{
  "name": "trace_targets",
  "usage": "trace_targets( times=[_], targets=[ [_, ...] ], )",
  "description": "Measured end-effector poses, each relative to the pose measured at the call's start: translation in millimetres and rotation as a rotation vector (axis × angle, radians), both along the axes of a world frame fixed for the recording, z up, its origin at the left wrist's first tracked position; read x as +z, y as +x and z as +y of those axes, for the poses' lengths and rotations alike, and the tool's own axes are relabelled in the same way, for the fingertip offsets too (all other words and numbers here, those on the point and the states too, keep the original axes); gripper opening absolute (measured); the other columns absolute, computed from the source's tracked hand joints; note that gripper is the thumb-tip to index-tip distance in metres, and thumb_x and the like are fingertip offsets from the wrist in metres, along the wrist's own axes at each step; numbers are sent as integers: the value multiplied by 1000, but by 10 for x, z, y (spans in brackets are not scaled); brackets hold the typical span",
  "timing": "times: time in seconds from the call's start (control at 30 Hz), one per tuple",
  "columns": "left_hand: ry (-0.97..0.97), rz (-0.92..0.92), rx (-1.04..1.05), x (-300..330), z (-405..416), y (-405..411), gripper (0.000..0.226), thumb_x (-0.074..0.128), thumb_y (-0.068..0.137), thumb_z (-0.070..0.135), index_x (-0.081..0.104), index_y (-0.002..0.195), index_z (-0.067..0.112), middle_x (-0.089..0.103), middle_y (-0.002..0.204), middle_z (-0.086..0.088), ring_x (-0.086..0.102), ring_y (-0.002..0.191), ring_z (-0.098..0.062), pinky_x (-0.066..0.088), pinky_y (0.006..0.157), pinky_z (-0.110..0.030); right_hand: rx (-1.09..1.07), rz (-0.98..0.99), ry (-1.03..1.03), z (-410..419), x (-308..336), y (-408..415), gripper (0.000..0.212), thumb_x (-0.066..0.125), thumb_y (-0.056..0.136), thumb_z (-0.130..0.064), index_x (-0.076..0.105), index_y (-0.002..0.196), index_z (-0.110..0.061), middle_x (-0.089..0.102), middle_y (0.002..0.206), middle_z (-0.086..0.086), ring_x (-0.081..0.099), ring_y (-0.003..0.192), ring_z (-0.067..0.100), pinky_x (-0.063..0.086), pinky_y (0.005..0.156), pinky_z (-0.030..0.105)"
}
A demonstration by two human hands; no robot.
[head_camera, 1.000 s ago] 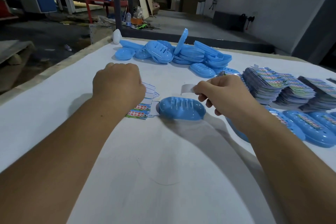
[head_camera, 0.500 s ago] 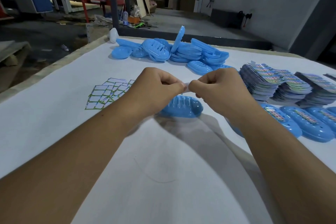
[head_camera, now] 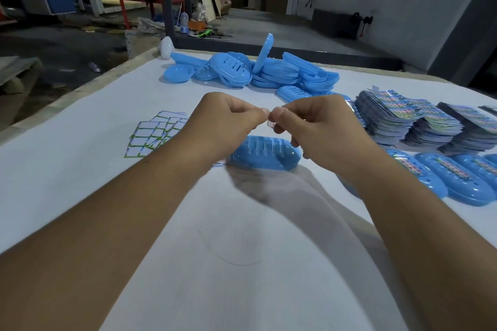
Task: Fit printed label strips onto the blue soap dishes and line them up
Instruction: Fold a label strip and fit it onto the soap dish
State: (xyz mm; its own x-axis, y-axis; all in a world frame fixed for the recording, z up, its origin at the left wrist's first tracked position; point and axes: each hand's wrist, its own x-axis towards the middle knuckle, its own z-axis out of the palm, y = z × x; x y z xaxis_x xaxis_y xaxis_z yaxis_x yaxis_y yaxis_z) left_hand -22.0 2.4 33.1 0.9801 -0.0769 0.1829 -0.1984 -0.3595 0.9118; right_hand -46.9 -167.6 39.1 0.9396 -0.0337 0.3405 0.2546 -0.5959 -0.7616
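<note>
My left hand (head_camera: 226, 122) and my right hand (head_camera: 314, 126) meet above the table, fingertips together, both pinching a small label strip (head_camera: 269, 123) that is mostly hidden between them. Just below the hands a blue soap dish (head_camera: 265, 153) lies on the white table, slotted side up. A fan of label sheets (head_camera: 154, 134) with green edges lies to the left. At the right, blue soap dishes with printed strips on them (head_camera: 454, 180) lie side by side in a row.
A heap of bare blue soap dishes (head_camera: 269, 72) sits at the table's far side. Stacks of printed labels (head_camera: 419, 121) stand at the right. The white table (head_camera: 242, 250) ends at a left edge (head_camera: 67, 99), with workshop floor beyond.
My left hand left the label sheets and came over to my right hand. Both hands now pinch the small strip, and their fingertips have closed tighter together.
</note>
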Motion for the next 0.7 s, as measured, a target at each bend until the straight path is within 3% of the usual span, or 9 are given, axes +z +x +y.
trace_targets(
  times=[0.13, 0.27, 0.4, 0.53, 0.6, 0.7],
  targets=[
    [-34, -16, 42, 1, 10, 31, 19, 79, 81, 45, 78, 81, 26, 71, 74, 27, 61, 69, 15, 42, 63, -20, -131, 10, -4, -54, 7, 42, 27, 71, 89, -36, 76, 66, -20, 72, 67, 3, 53, 54, 11, 53, 55, 40],
    [-42, -6, 58, -8, -3, 60, 17, 77, 82, 43, 77, 77, 27, 66, 61, 24, 54, 53, 14, 40, 58, -21, -146, 92, 38, -95, 10, 61, 22, 78, 82, -45, 76, 65, -31, 61, 54, 4, 43, 48, 14, 42, 52, 33],
    [-39, -1, 77, -32, 6, 96, 19, 77, 81, 42, 76, 73, 25, 65, 58, 20, 53, 50, 11, 41, 55, -20, -153, 134, 72, -95, 7, 75, 20, 79, 80, -46, 77, 67, -30, 73, 73, 9, 51, 55, 14, 45, 52, 32],
    [23, -19, 100, -125, 5, 133, 19, 77, 80, 39, 76, 73, 21, 60, 49, 19, 52, 44, 5, 34, 36, -9, -156, 173, 98, -110, -8, 103, 23, 76, 79, -44, 78, 68, -24, 73, 76, 10, 51, 54, 13, 44, 48, 29],
    [59, -20, 119, -173, -11, 141, 18, 76, 78, 39, 76, 71, 22, 66, 55, 16, 60, 49, 1, 44, 40, -15, -149, 176, 90, -91, -44, 108, 31, 77, 78, -44, 78, 72, -13, 71, 74, 14, 49, 54, 15, 42, 48, 30],
    [86, -3, 110, -217, -19, 155, 10, 76, 75, 44, 74, 70, 36, 71, 61, 9, 70, 60, -12, 61, 58, -32, -148, 167, 58, -78, -99, 121, 43, 80, 76, -45, 73, 73, -3, 61, 61, 15, 45, 52, 15, 41, 53, 34]
  ],
)
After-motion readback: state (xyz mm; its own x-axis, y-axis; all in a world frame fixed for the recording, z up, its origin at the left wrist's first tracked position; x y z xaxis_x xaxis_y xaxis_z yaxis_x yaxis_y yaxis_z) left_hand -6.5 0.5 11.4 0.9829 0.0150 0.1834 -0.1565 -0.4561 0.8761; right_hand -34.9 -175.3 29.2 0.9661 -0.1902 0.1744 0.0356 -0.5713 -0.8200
